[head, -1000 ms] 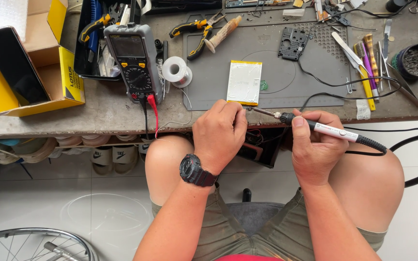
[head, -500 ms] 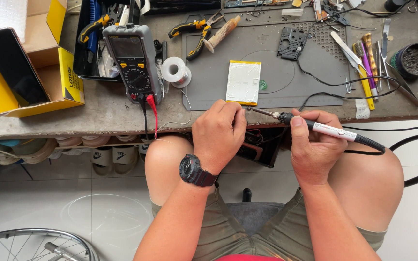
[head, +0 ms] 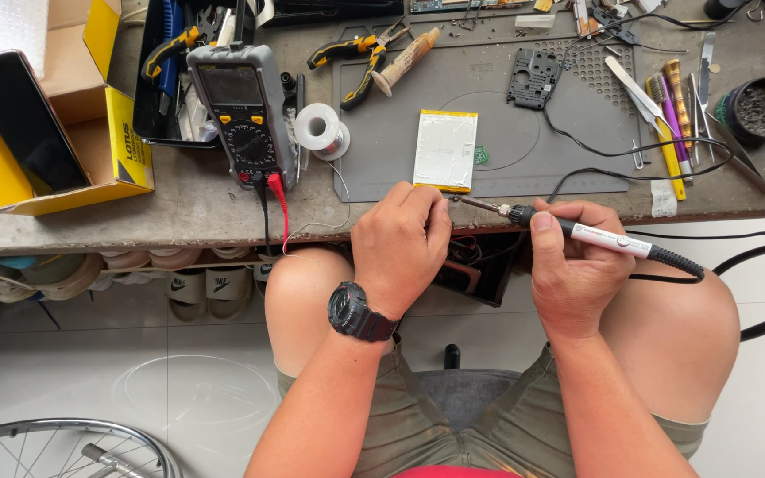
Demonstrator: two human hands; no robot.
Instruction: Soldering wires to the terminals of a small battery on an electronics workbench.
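My right hand [head: 573, 265] grips a soldering iron [head: 604, 239] with a white and black handle, its tip pointing left toward my left hand. My left hand [head: 400, 243], with a black watch on the wrist, is closed at the bench's front edge, fingertips pinched by the iron's tip; what they pinch is too small to tell. Just beyond the hands a flat silver battery pouch [head: 445, 150] with yellow edges lies on a grey work mat [head: 498, 168].
A multimeter [head: 241, 115] with red and black leads stands left of the mat, a solder spool [head: 319, 128] beside it. Pliers [head: 356, 57], tweezers and tools [head: 666, 106], a dark pot [head: 761, 106] and a yellow cardboard box [head: 90, 133] crowd the bench. A bicycle wheel [head: 55, 451] lies on the floor.
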